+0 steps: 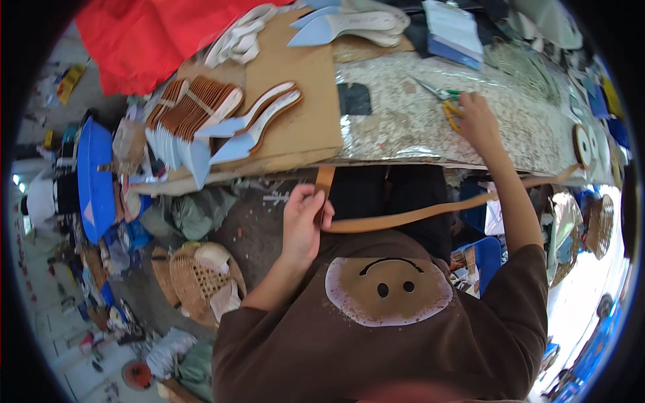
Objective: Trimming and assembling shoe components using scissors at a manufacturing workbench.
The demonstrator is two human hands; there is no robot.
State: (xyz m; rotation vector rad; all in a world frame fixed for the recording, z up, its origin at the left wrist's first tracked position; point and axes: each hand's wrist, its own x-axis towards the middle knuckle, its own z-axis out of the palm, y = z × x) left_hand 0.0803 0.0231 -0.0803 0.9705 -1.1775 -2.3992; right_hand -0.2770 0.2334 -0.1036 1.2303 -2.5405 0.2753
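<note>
- Our left hand (306, 221) pinches the tan strap (410, 217), in front of the counter (403, 138).
- Our right hand (478, 122) is at the scissors (441, 94) on the counter; whether it grips, we cannot tell.

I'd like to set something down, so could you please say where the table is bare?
The pale tabletop is bare between the dark patch and scissors, as is the cardboard between that patch and the brown soles. Crowded: far side, with white insoles.
</note>
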